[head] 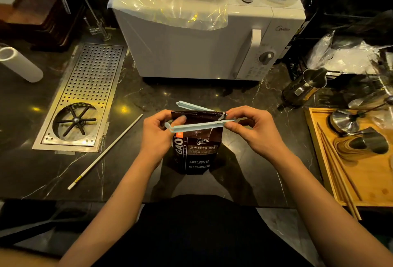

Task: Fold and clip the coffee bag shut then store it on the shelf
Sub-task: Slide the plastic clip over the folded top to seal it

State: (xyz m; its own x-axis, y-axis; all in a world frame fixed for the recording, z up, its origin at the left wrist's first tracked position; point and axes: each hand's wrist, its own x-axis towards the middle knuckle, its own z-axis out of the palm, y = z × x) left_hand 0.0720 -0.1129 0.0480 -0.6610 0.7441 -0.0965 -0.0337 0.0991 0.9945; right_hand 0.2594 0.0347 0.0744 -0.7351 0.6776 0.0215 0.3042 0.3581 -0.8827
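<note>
Both hands' fingers [230,126] grasping open clip [197,125] over coffee bag [196,152], microwave [191,50] behind, white stick [106,152] left

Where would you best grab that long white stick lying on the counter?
Grip the white stick near its middle, coming straight down from above. It lies flat and slanted on the dark counter with bare surface on both sides, so fingers can pinch across its thin width; a central hold probably keeps it balanced.

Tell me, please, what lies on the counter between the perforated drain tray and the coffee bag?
In the head view, one thin white stick lies slanted on the dark counter between the drain tray and the coffee bag; otherwise that stretch is bare.
</note>
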